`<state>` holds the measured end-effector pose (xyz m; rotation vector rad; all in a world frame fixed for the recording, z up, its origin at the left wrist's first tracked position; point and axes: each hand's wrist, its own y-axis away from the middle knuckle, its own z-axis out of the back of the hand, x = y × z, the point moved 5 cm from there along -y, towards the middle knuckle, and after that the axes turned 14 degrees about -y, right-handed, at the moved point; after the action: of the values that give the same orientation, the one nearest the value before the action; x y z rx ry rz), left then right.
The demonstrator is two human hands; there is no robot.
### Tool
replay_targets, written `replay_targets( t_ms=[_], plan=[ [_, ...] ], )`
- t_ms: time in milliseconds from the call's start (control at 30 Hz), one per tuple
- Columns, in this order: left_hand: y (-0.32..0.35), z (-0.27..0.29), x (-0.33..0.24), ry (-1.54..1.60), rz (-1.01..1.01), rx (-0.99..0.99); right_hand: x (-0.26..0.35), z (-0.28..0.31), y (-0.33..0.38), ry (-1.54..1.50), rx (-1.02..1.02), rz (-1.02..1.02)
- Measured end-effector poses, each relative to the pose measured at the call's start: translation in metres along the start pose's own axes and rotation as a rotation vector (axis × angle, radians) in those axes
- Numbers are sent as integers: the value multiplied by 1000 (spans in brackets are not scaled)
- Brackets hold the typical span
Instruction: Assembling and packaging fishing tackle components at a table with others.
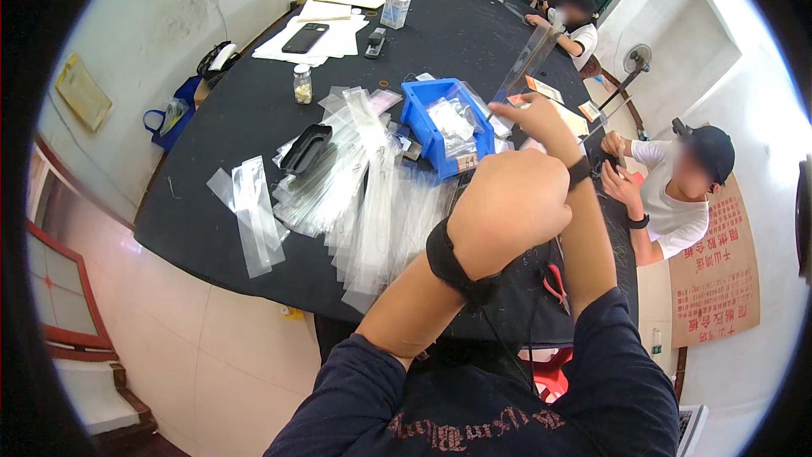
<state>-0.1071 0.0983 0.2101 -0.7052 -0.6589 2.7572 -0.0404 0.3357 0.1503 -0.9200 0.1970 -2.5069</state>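
My left hand point(510, 203) is closed in a fist in front of my right forearm. Its back faces up, and whatever its fingers hold is hidden. Farther off, my right hand point(541, 124) pinches the lower end of a clear plastic sleeve point(526, 59) that slants up and to the right. Just left of that hand sits a blue bin point(422, 123) with small clear packets point(454, 124) inside. A spread pile of clear plastic sleeves point(359, 195) lies left of my hands, with a black tray point(305, 150) on it.
Red-handled pliers point(555, 288) lie near the table's right edge. Toward the back left are a glass jar point(303, 85), a phone point(305, 38), a stapler point(375, 42) and papers point(348, 41). A co-worker point(677, 178) sits at the right; others sit farther back along the black-covered table point(203, 211).
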Motion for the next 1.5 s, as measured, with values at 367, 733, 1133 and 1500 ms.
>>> replay_targets(
  t_ms=[367,733,1133,1500],
  plan=[
    [16,17,-22,147,-149,-100,91,102,-2,-339,-459,320],
    [32,5,-33,238,-345,-317,91,104,-22,-305,-526,359],
    [48,15,-69,264,-442,-181,192,90,123,-290,-919,1094],
    [47,-46,-109,147,-699,119,114,-110,172,-462,735,758]
  ],
)
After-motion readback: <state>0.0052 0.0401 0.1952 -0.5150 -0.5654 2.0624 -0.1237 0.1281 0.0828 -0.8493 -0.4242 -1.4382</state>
